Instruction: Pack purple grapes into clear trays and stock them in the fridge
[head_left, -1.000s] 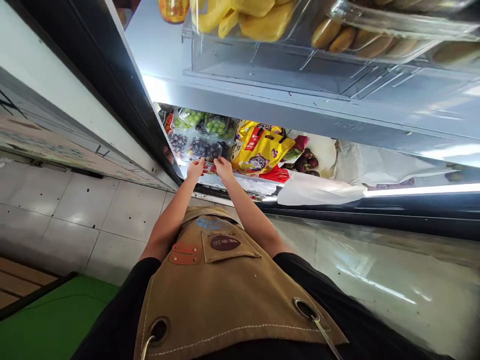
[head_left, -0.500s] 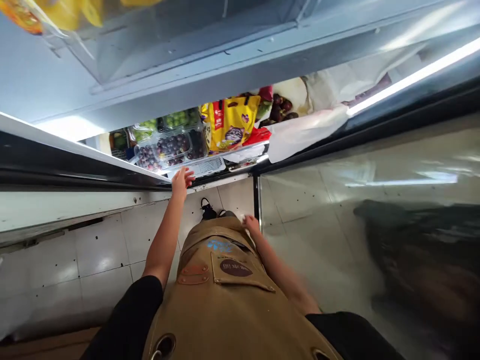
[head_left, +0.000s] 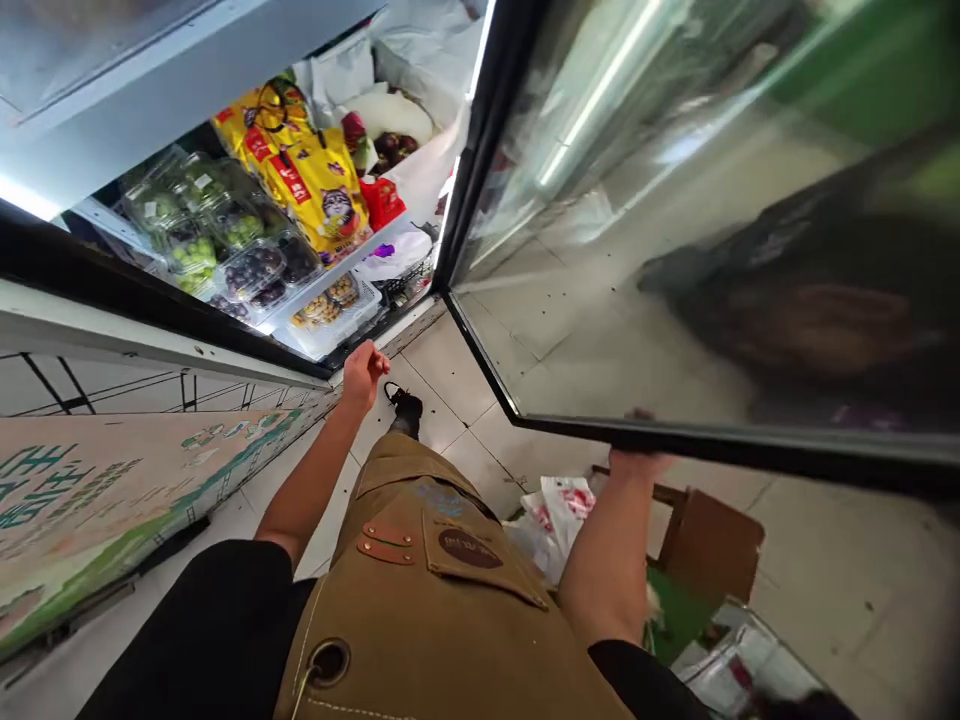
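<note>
The glass door (head_left: 510, 360) of a lit display fridge stands swung outward, its black frame running along the right. My right hand (head_left: 641, 458) is wrapped around the door's lower frame, the fingertips partly hidden behind it. My left hand (head_left: 365, 375) hangs in front of the fridge's sill, its fingers loosely curled with nothing in them. Inside, clear boxes of green grapes (head_left: 244, 230) and dark grapes (head_left: 255, 272) sit beside yellow bags with a cat picture (head_left: 330, 195). Below these, a white basket (head_left: 364, 305) holds boxes of small yellowish-brown fruit.
Dark round fruit (head_left: 394, 150) lies in a paper-lined box farther back. To the left runs a printed poster panel (head_left: 112, 500). On the tiled floor at right are white plastic bags (head_left: 562, 505) and a brown carton (head_left: 716, 545). My brown apron (head_left: 450, 640) fills the lower middle.
The view has turned, and the door now stands wider open. My right hand has moved from beside the apron out to the right, onto the door frame. My left hand's fingers have curled in.
</note>
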